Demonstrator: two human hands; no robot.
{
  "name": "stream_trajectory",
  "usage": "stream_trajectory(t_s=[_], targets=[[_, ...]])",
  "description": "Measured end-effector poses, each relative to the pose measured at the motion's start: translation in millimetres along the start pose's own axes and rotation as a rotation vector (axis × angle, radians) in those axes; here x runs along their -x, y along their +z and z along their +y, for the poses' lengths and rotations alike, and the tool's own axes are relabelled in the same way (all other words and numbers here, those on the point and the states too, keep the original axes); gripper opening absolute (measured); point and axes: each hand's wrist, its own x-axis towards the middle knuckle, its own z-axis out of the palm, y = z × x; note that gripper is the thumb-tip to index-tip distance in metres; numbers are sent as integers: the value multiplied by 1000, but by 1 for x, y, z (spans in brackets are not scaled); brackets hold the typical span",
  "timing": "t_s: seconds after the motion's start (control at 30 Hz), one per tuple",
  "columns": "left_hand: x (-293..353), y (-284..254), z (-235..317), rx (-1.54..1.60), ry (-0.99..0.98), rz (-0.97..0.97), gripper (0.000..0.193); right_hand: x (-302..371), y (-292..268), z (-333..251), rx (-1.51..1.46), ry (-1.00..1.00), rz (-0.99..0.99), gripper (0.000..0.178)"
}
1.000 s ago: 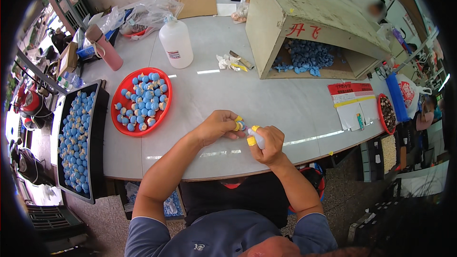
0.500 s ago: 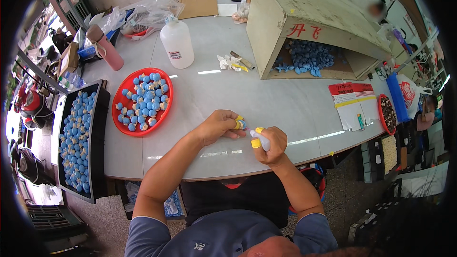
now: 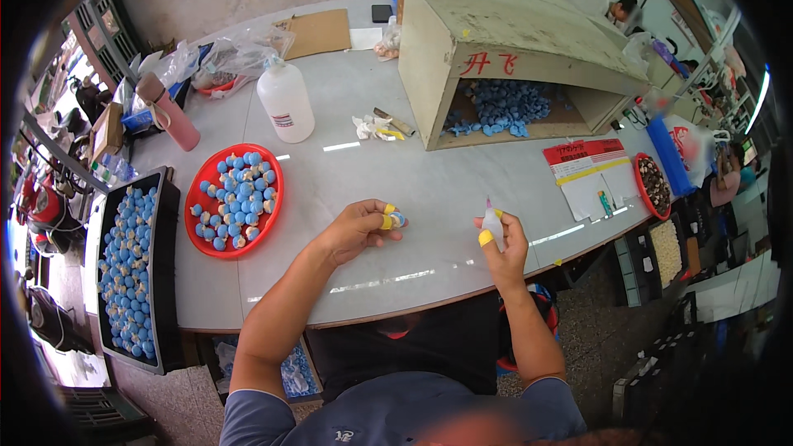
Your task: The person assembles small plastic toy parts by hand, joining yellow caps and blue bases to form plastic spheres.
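My left hand (image 3: 363, 230) is closed, thumb and fingers pinching a small blue-and-pale ball (image 3: 399, 220) over the middle of the grey table; the fingers partly hide it. Yellow tape wraps several of my fingertips. To the right, my right hand (image 3: 505, 249) grips a small translucent squeeze bottle (image 3: 491, 220), its narrow pinkish nozzle pointing up and away from the ball. Left of my left hand, a round red tray (image 3: 277, 213) carries many blue balls with pale tufts. More such balls fill a long black bin (image 3: 171, 281) at the table's left edge.
A white plastic jug (image 3: 285, 103) and a pink flask (image 3: 169, 111) stand at the back left. Crumpled tissue (image 3: 373, 127) lies before a large wooden box (image 3: 429, 74) with blue pieces (image 3: 508, 106) inside. A red-topped paper (image 3: 582, 161) and a small red basket (image 3: 661, 206) are right.
My right hand has drawn the squeeze bottle away from the ball to the right and turned its nozzle upward. My left hand keeps its pinch on the ball. The whole view has shifted slightly.
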Motion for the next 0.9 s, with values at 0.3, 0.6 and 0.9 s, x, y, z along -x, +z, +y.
stream_trajectory(t_s=[0.3, 0.6, 0.9], targets=[[10, -5, 3, 133, 6, 114, 26, -31, -154, 40, 424, 168, 527, 26], [4, 1, 0, 138, 68, 80, 21, -39, -240, 61, 915, 288, 668, 33], [6, 0, 1, 202, 60, 138, 22, -70, -100, 18, 798, -398, 368, 25]])
